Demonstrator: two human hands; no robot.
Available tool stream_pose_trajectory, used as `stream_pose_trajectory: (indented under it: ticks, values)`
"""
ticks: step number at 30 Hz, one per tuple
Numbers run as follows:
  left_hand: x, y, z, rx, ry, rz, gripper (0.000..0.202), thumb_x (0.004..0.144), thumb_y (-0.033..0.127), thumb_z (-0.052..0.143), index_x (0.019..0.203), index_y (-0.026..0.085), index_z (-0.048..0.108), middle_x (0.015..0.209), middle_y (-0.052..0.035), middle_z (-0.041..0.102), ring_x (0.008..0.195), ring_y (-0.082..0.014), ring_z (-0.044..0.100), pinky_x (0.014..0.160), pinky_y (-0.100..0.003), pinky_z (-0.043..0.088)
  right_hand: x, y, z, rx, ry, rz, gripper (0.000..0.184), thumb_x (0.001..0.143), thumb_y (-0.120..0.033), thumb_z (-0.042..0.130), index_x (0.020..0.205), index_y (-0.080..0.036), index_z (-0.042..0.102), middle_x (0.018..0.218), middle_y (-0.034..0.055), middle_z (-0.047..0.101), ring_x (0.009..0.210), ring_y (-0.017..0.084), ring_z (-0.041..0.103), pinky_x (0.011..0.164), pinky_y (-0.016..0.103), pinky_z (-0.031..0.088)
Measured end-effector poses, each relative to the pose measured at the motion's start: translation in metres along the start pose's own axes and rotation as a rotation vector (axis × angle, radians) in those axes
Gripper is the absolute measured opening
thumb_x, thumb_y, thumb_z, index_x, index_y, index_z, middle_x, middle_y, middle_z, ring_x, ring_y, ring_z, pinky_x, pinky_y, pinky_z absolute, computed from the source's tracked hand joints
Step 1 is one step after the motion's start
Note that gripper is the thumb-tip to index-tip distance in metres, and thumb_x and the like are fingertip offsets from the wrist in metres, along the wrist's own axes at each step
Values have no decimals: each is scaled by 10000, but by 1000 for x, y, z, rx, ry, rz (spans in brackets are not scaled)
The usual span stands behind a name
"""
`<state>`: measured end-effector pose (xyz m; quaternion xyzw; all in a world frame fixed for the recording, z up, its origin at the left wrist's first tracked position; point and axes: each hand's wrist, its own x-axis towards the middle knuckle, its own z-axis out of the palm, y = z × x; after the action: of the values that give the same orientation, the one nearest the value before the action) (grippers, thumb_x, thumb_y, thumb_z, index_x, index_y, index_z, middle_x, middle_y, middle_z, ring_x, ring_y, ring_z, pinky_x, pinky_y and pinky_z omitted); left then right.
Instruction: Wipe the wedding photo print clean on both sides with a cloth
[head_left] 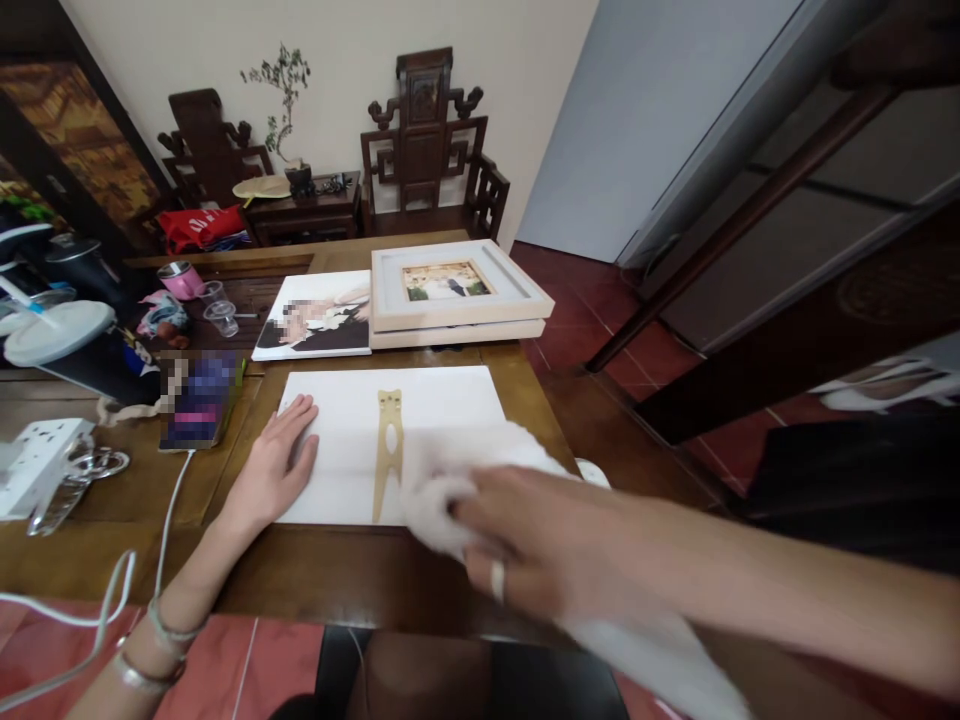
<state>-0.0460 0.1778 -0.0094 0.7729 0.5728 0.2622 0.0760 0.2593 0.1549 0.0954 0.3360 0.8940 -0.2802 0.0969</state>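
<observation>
A white flat panel (427,400) lies face down on the wooden table (330,570), with a tan wooden stand piece (388,445) fixed down its middle. My left hand (274,465) lies flat and open on the panel's left edge. My right hand (517,545), blurred by motion and wearing a ring, is closed on a white cloth (450,480) at the panel's near right corner. The cloth hangs down past my forearm.
Two stacked light picture frames (457,290) and a printed photo canvas (315,315) lie behind the panel. A phone (199,400), power strip (34,460), cables, plastic cups (221,315) and a pink tin sit at left. Carved wooden chairs stand at the back wall.
</observation>
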Motion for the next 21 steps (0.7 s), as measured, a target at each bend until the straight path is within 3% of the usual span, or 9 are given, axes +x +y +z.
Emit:
stream_pose_trajectory:
  ticks: [2, 4, 5, 7, 10, 13, 17, 21]
  values:
    - [0, 0, -2, 5, -11, -4, 467, 945, 392, 440, 1293, 111, 576, 1416, -171, 530, 1364, -277, 443, 1159, -510, 306, 24, 15, -13, -87, 74, 67, 241, 907, -259, 420, 932, -134, 624, 955, 177, 665, 780, 285, 670, 677, 430, 545]
    - [-1, 1, -4, 13, -38, -7, 507, 950, 409, 432, 1354, 117, 523, 1462, -166, 478, 1391, -274, 403, 1164, -510, 293, 51, 28, -13, -218, 219, 60, 269, 902, -198, 440, 1099, -91, 588, 1255, 273, 568, 1110, 369, 599, 874, 505, 500]
    - [-1, 2, -5, 18, -55, -6, 531, 955, 417, 424, 1389, 117, 485, 1494, -165, 434, 1414, -274, 361, 1167, -513, 281, 64, 31, -9, -273, 277, 56, 313, 889, -170, 464, 1170, -75, 563, 1395, 300, 457, 1268, 410, 481, 968, 551, 438]
    - [-1, 3, -6, 31, -96, -5, 567, 969, 427, 397, 1442, 115, 416, 1546, -160, 345, 1453, -275, 268, 1172, -519, 255, 84, 31, 4, -344, 338, 54, 405, 872, -156, 508, 1267, -70, 528, 1548, 290, 242, 1420, 458, 223, 1074, 640, 283]
    - [-1, 3, -5, 46, -127, -8, 551, 988, 410, 346, 1456, 123, 394, 1548, -152, 340, 1456, -266, 263, 1175, -531, 229, 94, 15, 25, -370, 320, -30, 444, 877, -214, 543, 1310, -118, 543, 1585, 242, 187, 1438, 484, 108, 1089, 713, 147]
    - [-1, 3, -3, 47, -117, -8, 520, 991, 386, 328, 1437, 137, 425, 1524, -144, 387, 1436, -252, 321, 1173, -531, 235, 81, -10, 39, -327, 261, -235, 398, 878, -264, 545, 1260, -170, 604, 1568, 220, 258, 1427, 497, 141, 1064, 748, 135]
    - [-1, 0, -3, 39, -114, -2, 500, 981, 335, 313, 1413, 131, 459, 1522, -142, 391, 1435, -244, 326, 1173, -530, 238, 63, -31, 37, -225, 228, -459, 344, 863, -277, 544, 1179, -181, 637, 1453, 196, 462, 1374, 446, 324, 1045, 701, 254]
    - [-1, -2, -3, -12, -102, -17, 505, 973, 359, 334, 1407, 143, 474, 1513, -131, 410, 1428, -255, 341, 1175, -532, 237, 83, -22, 16, -227, 265, -413, 295, 880, -203, 481, 1126, -130, 627, 1139, 192, 661, 1136, 322, 560, 979, 558, 396]
